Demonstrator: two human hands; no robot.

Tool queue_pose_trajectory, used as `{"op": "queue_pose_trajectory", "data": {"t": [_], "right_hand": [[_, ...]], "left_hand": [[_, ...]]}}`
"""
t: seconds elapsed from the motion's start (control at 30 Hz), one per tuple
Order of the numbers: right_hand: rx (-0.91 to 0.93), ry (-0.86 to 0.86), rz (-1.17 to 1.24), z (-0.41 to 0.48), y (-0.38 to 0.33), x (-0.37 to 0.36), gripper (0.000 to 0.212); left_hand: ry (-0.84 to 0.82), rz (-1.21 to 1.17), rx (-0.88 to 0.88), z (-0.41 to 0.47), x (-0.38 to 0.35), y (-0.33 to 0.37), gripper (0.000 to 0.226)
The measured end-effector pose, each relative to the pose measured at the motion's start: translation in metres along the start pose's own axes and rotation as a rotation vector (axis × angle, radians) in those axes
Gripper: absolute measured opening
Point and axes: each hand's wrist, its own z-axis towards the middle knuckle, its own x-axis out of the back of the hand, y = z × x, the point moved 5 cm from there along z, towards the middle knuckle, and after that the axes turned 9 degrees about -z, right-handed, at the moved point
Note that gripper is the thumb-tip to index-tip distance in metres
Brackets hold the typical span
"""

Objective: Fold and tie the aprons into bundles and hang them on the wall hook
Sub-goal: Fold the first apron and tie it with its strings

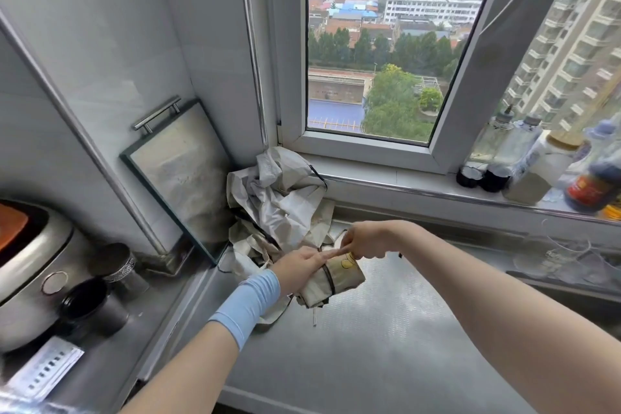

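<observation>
**Bundle held at the centre of the frame**

A rolled cream bundle (337,282) is seen just below centre, over the steel counter (369,353), with a thin black strap (330,281) wound round its middle and a yellow print showing near its upper end. The left hand (297,267), with a blue wristband (250,304) on its forearm, is laid on the bundle from the left with the fingers straight along the top; the thumb is hidden. The right hand (364,242) is brought in from the right with its fingers curled tight round the bundle's upper end, touching the left fingertips; whether the strap is pinched there cannot be told. Loose crumpled aprons (279,198) are heaped just behind the hands, in the corner under the window (369,141). A framed tray (181,171) is leaned against the wall at left of centre. A cooker (30,265) and two dark cups (92,307) are set at the lower left. Bottles (534,161) are lined on the sill at the right edge.
</observation>
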Motion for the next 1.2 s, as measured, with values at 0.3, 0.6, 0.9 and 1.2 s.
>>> {"op": "queue_pose_trajectory", "data": {"t": [0.3,0.6,0.9,1.2], "right_hand": [[0.024,0.323,-0.568,-0.011,-0.043,0.006,0.030],[0.201,0.592,-0.330,-0.009,-0.005,-0.039,0.016],[-0.137,0.113,0.857,-0.005,0.059,-0.093,0.022],[-0.082,-0.175,1.487,0.007,0.087,-0.118,0.063]], "left_hand": [[0.221,0.084,0.116,0.010,-0.009,-0.023,0.035],[0.480,-0.445,0.324,0.016,-0.003,-0.054,0.049],[0.322,-0.517,0.130,0.015,-0.052,-0.027,0.020],[0.221,-0.282,-0.081,0.009,-0.093,-0.030,0.029]]}}
